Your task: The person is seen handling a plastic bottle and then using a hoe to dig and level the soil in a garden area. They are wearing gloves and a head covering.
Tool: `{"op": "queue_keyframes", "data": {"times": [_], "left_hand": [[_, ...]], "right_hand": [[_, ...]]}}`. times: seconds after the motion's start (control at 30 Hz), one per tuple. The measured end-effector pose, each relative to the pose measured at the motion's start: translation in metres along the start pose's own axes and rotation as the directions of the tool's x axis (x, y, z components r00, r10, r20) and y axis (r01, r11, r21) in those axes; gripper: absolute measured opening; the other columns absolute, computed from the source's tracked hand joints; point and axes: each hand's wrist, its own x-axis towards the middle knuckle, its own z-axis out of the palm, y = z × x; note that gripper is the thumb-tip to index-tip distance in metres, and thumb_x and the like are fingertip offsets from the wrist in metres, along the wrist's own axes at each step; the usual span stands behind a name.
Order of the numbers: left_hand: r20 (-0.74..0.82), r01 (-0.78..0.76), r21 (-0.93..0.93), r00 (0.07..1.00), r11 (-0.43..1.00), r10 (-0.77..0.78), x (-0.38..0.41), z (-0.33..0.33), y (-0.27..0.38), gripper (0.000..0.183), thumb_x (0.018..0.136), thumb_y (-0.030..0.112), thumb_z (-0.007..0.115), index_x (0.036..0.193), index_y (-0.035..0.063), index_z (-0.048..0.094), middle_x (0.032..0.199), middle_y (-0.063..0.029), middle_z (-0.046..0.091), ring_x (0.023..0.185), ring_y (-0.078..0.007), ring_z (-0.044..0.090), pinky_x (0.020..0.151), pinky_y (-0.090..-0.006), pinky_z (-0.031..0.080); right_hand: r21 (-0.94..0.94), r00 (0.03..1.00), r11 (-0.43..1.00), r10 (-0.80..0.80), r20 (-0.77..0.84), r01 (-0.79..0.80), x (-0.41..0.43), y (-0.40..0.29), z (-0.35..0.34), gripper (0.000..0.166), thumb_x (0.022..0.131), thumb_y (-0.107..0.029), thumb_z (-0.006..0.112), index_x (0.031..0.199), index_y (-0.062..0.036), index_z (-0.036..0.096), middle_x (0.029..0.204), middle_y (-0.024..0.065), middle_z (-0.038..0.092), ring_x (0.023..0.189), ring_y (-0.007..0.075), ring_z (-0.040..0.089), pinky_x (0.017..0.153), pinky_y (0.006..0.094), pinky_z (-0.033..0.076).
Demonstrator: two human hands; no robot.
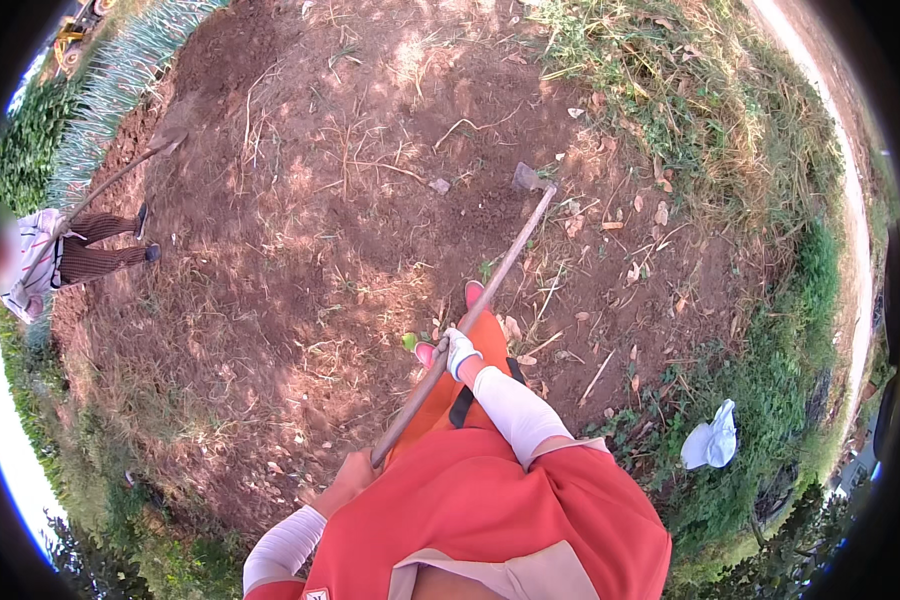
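A hoe with a long wooden handle (506,262) runs diagonally from my waist to the ground ahead. Its metal blade (527,178) rests on or just above the brown soil, near a few green weeds. My right hand (461,351), in a white glove, grips the middle of the handle. Bare and lower down, my left hand (355,474) is closed around the handle's rear end. My feet in pink shoes (424,354) stand on the soil beneath the handle.
At the far left another person (41,255) holds a second hoe (120,171), beside a row of blue-green leafy crop (112,97). Grass and weeds (690,112) line the right side, with a white bag or cloth (711,439) on them. Dry leaves and stalks are scattered about.
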Motion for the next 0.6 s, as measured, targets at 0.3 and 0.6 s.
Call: {"op": "queue_keyframes", "data": {"times": [0.3, 0.6], "left_hand": [[-0.04, -0.11, 0.006, 0.993, 0.994, 0.11, 0.111, 0.04, 0.081, 0.029, 0.079, 0.023, 0.059, 0.094, -0.0017, 0.059, 0.084, -0.0282, 0.062, 0.085, -0.042, 0.062, 0.074, -0.0486, 0.049], [-0.203, -0.309, 0.021, 0.93, 0.951, 0.306, 0.163, -0.01, 0.253, 0.02, 0.078, 0.011, 0.051, 0.093, -0.0008, 0.057, 0.081, -0.0266, 0.062, 0.081, -0.0444, 0.061, 0.072, -0.0511, 0.048]], "right_hand": [[-0.154, 0.962, 0.954, -0.267, -0.058, 0.256, 0.074, -0.134, -0.026, 0.022, 0.087, -0.021, 0.053, 0.068, -0.0116, 0.047, 0.049, 0.0031, 0.043, 0.041, 0.0212, 0.044, 0.041, 0.0374, 0.043], [-0.031, 0.909, 0.909, -0.415, 0.03, 0.415, 0.031, -0.336, 0.013, 0.017, 0.087, -0.022, 0.053, 0.074, -0.013, 0.047, 0.051, -0.0008, 0.041, 0.042, 0.0155, 0.042, 0.041, 0.0326, 0.043]]}}
